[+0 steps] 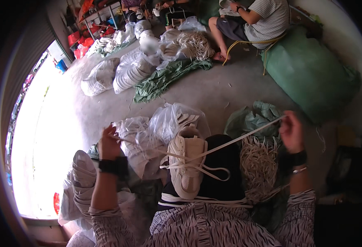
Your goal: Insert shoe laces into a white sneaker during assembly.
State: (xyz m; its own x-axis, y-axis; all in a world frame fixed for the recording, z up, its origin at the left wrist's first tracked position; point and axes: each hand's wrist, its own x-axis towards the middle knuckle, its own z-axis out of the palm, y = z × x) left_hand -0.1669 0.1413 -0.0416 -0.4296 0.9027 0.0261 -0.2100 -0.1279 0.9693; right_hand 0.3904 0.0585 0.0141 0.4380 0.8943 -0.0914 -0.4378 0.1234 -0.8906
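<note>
A cream-white sneaker (188, 150) rests on my dark-covered lap, its toe toward me. Flat white shoelace (242, 136) runs from its front to both sides, and a loose loop lies beside the toe. Out to the right, my right hand (291, 131) is closed on one end, pulling that length taut. My left hand (109, 143), closed at the left, grips the other end, which is partly hidden against a plastic bag. More laces (207, 201) lie across my lap below the toe.
A heap of laces (259, 168) spills from a green sack at my right. Stacked shoe pieces (83, 175) stand at my left, plastic bags (137, 142) ahead. Farther off are filled bags (133, 70), a big green sack (308, 74) and a seated person (259, 20) in a striped shirt.
</note>
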